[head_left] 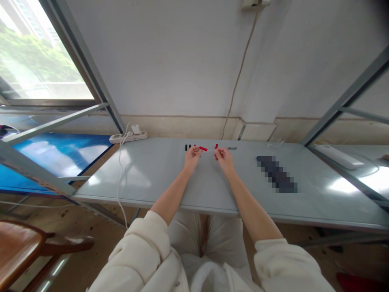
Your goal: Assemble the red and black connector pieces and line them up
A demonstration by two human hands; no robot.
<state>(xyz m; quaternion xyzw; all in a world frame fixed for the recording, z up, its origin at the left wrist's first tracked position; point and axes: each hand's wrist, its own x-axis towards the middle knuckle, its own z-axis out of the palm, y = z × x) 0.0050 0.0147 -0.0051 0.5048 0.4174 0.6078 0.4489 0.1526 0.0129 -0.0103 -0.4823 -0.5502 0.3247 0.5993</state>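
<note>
My left hand (192,158) is closed, its fingertips pinching a small red tube (203,149) that points to the right. Facing it, my right hand (224,157) is also closed in a pinch; a second red piece (216,146) shows upright at its fingertips. Between the two hands runs a thin pale line, too faint to name. Just beyond my left hand stand two small black cylinders (187,147), and a bit of red shows beside them. A cluster of small dark pieces (231,148) lies past my right hand.
Both hands are over a grey table (164,178) against the wall. A white power strip (129,137) sits at its back left, its cable hanging over the front edge. To the right are a blurred-out dark object (277,174) and clear plastic (275,144). Metal posts flank the table.
</note>
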